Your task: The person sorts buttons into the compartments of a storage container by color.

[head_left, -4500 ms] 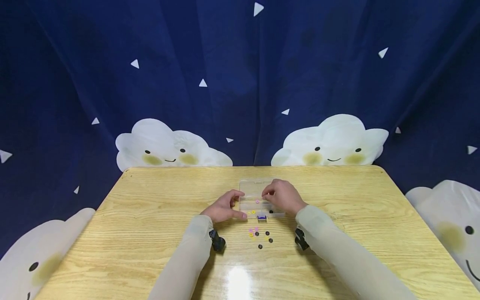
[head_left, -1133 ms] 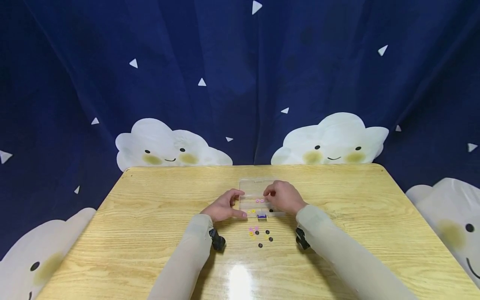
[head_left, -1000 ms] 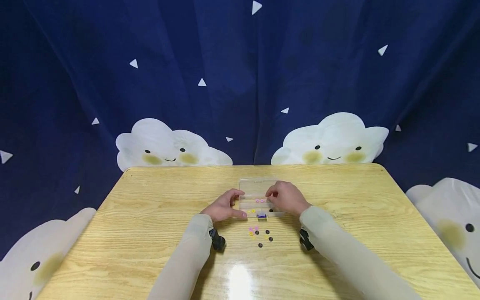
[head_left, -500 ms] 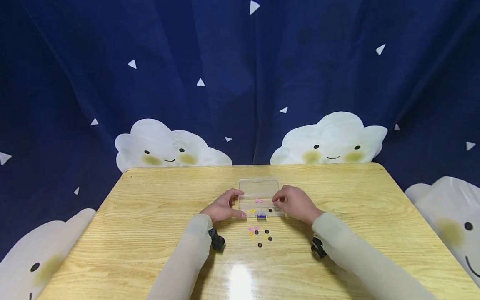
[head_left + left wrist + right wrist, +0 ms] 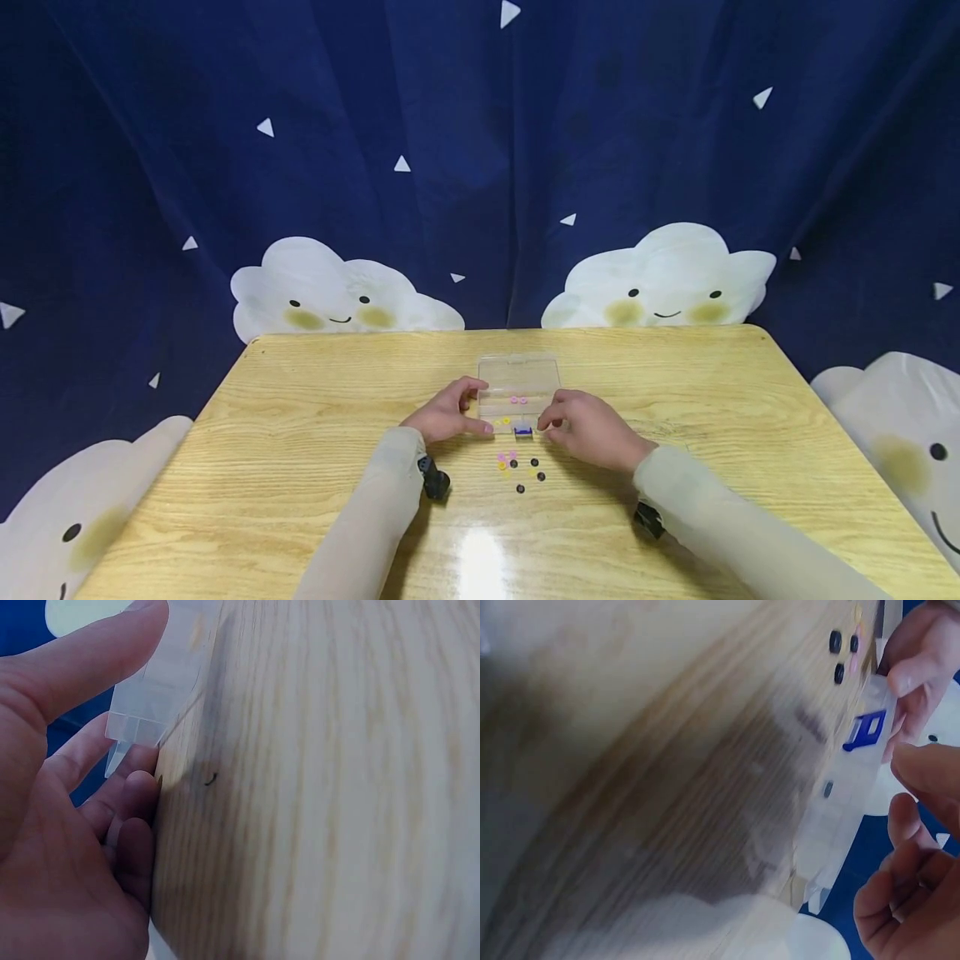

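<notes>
Clear plastic box (image 5: 499,410) (rectangular, lid (image 5: 517,374) tipped back) lies on the wood-grained tabletop (image 5: 315,392), left hand's grip (image 5: 447,413) around its left end; right hand's grip (image 5: 592,429), narrowly parted, hovers near the blue clasp (image 5: 522,432).

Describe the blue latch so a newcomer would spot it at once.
On the wooden table, find the open clear box that the left hand touches. The blue latch sits midway along its near edge. Unlike the colourless box and the pink, yellow and black round pieces nearby, it is blue.
</notes>
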### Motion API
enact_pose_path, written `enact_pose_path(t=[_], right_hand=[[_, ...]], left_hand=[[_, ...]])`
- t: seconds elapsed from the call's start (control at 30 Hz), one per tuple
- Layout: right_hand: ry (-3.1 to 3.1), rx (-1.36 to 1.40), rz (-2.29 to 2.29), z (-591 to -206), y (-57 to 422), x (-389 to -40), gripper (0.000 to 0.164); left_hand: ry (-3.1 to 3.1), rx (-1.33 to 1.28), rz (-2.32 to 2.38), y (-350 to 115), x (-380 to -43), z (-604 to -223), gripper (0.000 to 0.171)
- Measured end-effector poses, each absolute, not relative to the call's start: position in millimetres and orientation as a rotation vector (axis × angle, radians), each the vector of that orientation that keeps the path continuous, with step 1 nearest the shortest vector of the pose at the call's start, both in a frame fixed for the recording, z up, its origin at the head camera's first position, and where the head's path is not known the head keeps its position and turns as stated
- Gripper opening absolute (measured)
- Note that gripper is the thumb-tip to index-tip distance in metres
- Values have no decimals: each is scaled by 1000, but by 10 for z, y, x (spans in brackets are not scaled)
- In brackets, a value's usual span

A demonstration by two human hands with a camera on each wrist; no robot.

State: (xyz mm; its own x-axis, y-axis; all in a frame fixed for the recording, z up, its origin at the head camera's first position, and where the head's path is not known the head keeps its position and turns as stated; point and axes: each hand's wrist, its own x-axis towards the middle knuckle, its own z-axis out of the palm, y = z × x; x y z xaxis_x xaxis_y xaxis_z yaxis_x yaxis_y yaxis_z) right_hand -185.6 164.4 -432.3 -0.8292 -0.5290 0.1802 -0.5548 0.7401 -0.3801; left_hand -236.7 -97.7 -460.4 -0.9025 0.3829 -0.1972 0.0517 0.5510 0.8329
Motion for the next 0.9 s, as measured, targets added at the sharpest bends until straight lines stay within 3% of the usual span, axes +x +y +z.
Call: enact_pose_path(t=[0.9], right_hand=[[-2880,1058,633,-4439,1555,-1668,11]], left_hand=[[2425,374,1289,-996,-2373,-4618,73]])
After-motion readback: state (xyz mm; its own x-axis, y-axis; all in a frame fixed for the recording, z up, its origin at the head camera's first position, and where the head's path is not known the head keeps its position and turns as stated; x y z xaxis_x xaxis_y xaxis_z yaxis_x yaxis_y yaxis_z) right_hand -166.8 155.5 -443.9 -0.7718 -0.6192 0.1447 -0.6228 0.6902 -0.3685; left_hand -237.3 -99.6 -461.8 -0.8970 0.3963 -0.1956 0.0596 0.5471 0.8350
